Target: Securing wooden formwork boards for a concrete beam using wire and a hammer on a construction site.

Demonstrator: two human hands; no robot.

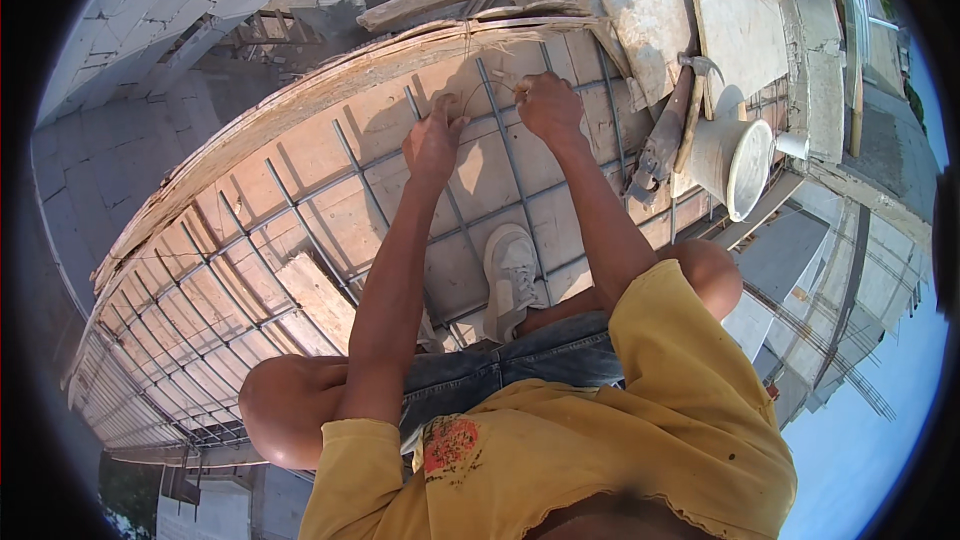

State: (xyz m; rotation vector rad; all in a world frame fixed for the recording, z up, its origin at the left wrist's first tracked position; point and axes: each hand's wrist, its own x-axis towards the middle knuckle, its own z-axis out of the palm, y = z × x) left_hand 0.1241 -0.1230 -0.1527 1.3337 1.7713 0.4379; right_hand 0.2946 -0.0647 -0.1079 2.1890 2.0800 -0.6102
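Thin wire (473, 95), faint in our head view, arcs over the rebar grid (523, 202) between our left hand (432, 142) and right hand (550, 106); both seem to be pinching it. Gently now, we'd best bend it without kinks.

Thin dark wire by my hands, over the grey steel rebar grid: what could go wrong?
The thin dark wire could spring and prick the bare right hand. The off-white laced shoe might catch on the grey steel rebar grid. The wooden-handled metal hammer, lying to the right, could slide if knocked.
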